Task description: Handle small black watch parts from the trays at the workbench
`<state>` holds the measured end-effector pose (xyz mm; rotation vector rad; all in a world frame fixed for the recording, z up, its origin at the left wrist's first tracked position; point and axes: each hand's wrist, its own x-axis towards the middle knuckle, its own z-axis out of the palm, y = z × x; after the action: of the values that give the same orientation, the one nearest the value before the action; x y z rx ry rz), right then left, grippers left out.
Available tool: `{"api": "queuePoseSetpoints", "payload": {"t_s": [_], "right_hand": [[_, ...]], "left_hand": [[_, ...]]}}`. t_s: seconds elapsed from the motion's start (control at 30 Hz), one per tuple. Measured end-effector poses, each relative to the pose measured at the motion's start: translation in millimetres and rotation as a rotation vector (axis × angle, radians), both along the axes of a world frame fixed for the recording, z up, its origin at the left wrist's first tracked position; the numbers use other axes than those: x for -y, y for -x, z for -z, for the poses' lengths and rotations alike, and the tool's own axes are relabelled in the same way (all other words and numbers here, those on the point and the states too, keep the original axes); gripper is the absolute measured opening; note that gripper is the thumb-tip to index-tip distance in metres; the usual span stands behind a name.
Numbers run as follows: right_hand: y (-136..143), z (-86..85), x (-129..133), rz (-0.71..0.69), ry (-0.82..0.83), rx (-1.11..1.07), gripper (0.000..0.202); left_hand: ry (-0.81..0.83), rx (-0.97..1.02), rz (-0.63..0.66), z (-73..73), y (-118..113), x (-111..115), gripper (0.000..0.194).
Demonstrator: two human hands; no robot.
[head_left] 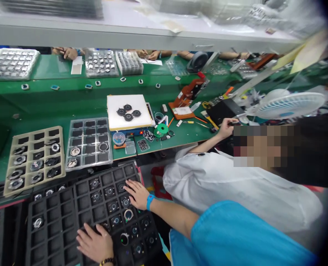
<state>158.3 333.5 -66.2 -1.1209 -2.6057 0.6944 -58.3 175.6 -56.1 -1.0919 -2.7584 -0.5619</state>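
Hands rest on a black tray (55,218) of square pockets, low in the head view, near the person wearing the camera. Left hand (96,244), a beaded band at its wrist, lies flat and open on the tray's near edge, fingers spread, grasping nothing. Right hand (136,194), with a blue wristband (150,201) and a blue sleeve behind it, lies palm down on the tray's right side, fingers loose and pointing left over round parts (112,207) seated in the pockets; it holds nothing. Many pockets on the tray's left stand bare.

Beyond the tray runs a green bench (42,107). On it, a tan tray (33,159) sits just beside a clear tray (88,142), each with a few round parts. Farther right, a white pad (142,111) carries four dark discs (127,112), with a green spool (162,130) near it.

To the right, a co-worker in a white shirt (236,188) leans toward the bench, one hand (226,127) touching a black box (225,109). A white fan (290,104) stands beside the box. Across the bench, other people's hands (68,53) show by more trays.
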Motion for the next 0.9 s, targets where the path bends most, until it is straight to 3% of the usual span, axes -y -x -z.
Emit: {"api": "queuePoseSetpoints", "payload": {"t_s": [0.9], "right_hand": [[-3, 2.6, 2, -0.018, 0.064, -0.007, 0.071]], "left_hand": [[-0.081, -0.066, -0.031, 15.8, 5, 2, 0.068]]}}
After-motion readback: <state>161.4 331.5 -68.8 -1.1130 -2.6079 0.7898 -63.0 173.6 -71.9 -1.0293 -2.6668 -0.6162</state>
